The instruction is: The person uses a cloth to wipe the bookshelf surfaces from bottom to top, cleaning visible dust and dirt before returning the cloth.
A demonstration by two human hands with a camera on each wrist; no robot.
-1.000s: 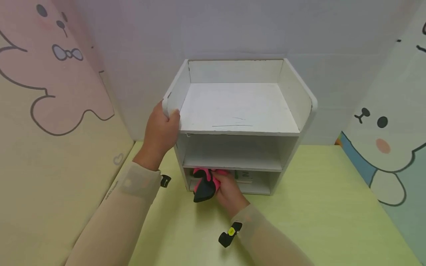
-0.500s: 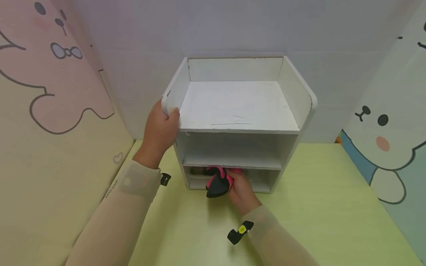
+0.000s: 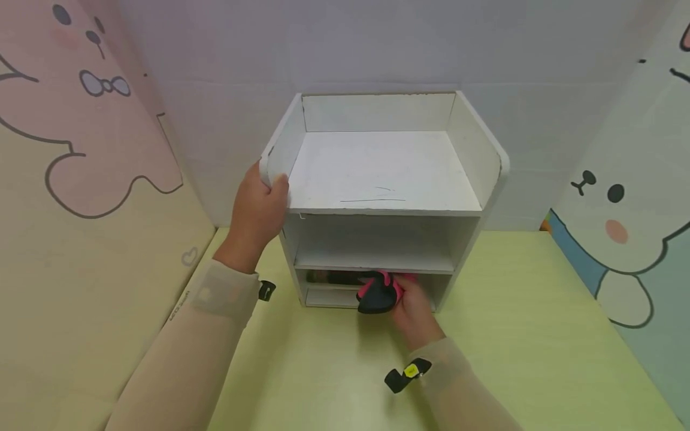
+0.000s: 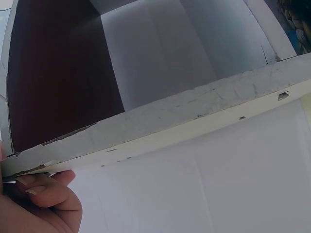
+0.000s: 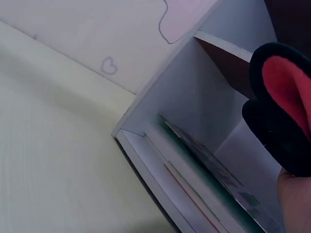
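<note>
My left hand (image 3: pixel 259 206) grips the front edge of the left side panel of a white shelf unit (image 3: pixel 390 170), thumb on the inner face. In the left wrist view, the curled fingers (image 4: pixel 51 196) lie against the panel's outer side. My right hand (image 3: pixel 417 314) holds a soft pink-and-black folded cloth piece (image 3: pixel 377 297) at the opening of the bottom compartment. Close up in the right wrist view, this cloth piece (image 5: pixel 272 133) shows a black outside and red inside; its exact kind I cannot tell. Flat books (image 5: pixel 192 170) lie in the bottom compartment beneath it.
The shelf unit stands on a yellow-green table (image 3: pixel 517 335) against a pale back wall (image 3: pixel 377 42). Its middle shelf (image 3: pixel 374 242) is above the right hand. Padded panels with cartoon animals flank the table, the left panel (image 3: pixel 108 257) close beside the left forearm.
My right hand has moved steadily rightward along the bottom compartment with the cloth piece, uncovering the compartment's left part. The left hand has kept its grip on the side panel.
</note>
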